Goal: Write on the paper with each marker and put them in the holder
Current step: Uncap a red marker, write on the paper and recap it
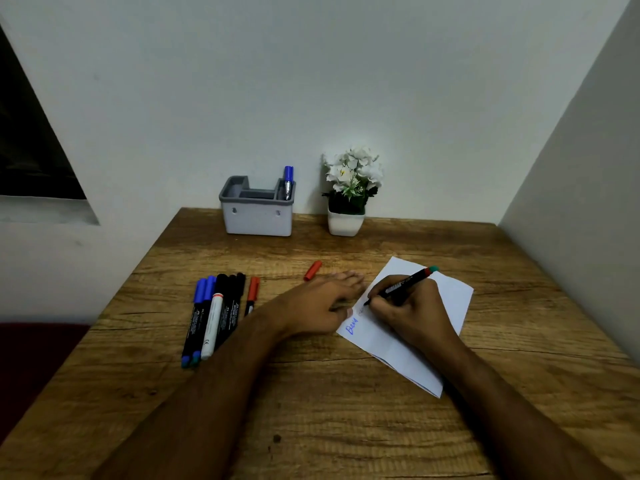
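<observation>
Head: right hand (407,308) pens marker (401,285) on paper (450,299).

The right hand (408,308) grips a black marker with a green end (401,285), its tip on the white paper (450,299) near the desk's (311,410) right edge. Blue writing (352,325) shows at the paper's left side. The left hand (318,303) lies flat, fingers on the paper's left edge. A loose red cap (312,270) lies just beyond it. A row of markers (214,317) lies toward the left edge. At the back edge stand a grey-and-white holder (258,216), one blue marker (288,181) upright in its right compartment, and a white-flowered pot plant (349,192).
</observation>
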A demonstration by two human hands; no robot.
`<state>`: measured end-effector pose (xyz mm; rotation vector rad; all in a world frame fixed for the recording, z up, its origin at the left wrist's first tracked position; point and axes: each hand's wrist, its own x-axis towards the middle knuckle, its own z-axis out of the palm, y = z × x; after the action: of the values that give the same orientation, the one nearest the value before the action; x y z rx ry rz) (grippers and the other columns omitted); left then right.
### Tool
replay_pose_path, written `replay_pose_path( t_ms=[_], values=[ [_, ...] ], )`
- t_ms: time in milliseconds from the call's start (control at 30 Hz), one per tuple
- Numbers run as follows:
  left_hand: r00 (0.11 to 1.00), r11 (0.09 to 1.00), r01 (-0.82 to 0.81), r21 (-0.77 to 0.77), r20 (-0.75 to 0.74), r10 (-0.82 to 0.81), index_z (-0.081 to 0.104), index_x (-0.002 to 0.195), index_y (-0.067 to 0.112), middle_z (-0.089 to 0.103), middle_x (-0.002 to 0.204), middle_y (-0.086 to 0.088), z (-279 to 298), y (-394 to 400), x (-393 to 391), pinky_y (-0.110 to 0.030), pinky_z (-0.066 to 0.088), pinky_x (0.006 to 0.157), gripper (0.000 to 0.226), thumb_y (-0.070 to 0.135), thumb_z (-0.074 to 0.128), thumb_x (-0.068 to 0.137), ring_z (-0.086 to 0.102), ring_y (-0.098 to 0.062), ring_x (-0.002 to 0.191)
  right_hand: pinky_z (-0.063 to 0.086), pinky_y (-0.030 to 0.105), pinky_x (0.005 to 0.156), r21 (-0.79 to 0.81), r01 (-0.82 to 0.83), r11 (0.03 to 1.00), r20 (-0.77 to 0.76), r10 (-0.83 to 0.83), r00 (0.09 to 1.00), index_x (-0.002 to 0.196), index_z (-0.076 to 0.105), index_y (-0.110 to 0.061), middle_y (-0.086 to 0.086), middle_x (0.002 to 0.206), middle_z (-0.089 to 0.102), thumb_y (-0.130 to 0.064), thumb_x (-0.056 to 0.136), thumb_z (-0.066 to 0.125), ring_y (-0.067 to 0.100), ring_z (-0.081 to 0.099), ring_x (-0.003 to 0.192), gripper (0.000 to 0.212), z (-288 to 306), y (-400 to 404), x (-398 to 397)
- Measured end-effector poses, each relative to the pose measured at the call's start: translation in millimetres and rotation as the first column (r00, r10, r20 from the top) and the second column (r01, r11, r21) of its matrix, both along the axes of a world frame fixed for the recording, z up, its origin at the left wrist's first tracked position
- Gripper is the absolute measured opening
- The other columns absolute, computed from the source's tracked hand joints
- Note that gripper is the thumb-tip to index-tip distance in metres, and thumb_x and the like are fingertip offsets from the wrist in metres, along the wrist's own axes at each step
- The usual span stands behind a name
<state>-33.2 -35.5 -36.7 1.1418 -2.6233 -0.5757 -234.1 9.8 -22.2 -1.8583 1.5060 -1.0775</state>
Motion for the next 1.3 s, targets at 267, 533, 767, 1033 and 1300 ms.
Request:
replay_pose_path(
  t_ms=[267,533,767,1033,1300],
  values=[
    [1.000,1.000,-0.009,0.011,0.001,0.009,0.022,0.157,0.024,0.015,0.165,0.006,2,1,0,-0.032,0.008,0.124,0.064,0.021,0.051,0.099,0.007,-0.005,0.151,0.057,0.018,0.069,0.025,-0.003,1.000,0.009,0.003,1.000,0.087,0.078,-0.018,-0.006,0.083,0.077,-0.010,0.088,0.073,0.006,0.073,0.079,0.010,0,-2,1],
    [1.000,1.000,-0.004,0.019,-0.004,0.004,0.024,0.157,0.025,0.015,0.165,0.007,1,1,1,-0.037,0.010,0.125,0.064,0.023,0.050,0.099,0.006,-0.005,0.152,0.054,0.015,0.066,0.017,0.012,1.000,0.026,-0.012,1.000,0.083,0.078,-0.016,-0.004,0.078,0.077,-0.008,0.087,0.072,0.006,0.073,0.076,0.011,-1,-2,1],
    [1.000,1.000,-0.004,0.018,-0.004,0.004,0.025,0.156,0.024,0.017,0.165,0.007,2,2,0,-0.036,0.010,0.125,0.063,0.020,0.050,0.099,0.007,-0.004,0.151,0.052,0.018,0.059,0.048,0.023,0.999,0.142,-0.029,0.989,0.084,0.079,-0.013,0.000,0.073,0.075,-0.007,0.090,0.069,0.008,0.071,0.066,0.013,1,-3,-3],
    [0.999,0.999,-0.029,0.033,-0.024,0.030,0.029,0.154,0.026,0.021,0.163,0.008,10,6,-2,-0.030,0.010,0.124,0.062,0.019,0.054,0.098,0.013,-0.005,0.150,0.053,0.036,0.063,0.057,0.003,0.998,0.446,-0.028,0.895,0.088,0.076,0.002,0.025,0.074,0.069,0.004,0.091,0.063,0.024,0.061,0.058,0.013,18,-1,-10],
    [0.986,0.990,-0.134,0.049,-0.094,0.139,0.043,0.149,0.020,0.040,0.155,0.007,16,9,-2,-0.031,0.014,0.122,0.052,0.021,0.054,0.098,0.035,-0.004,0.142,0.056,0.030,0.063,0.052,-0.019,0.998,0.514,-0.010,0.858,0.098,0.075,0.002,0.018,0.076,0.071,0.004,0.092,0.067,0.026,0.062,0.058,0.009,22,-3,-16]
  ],
)
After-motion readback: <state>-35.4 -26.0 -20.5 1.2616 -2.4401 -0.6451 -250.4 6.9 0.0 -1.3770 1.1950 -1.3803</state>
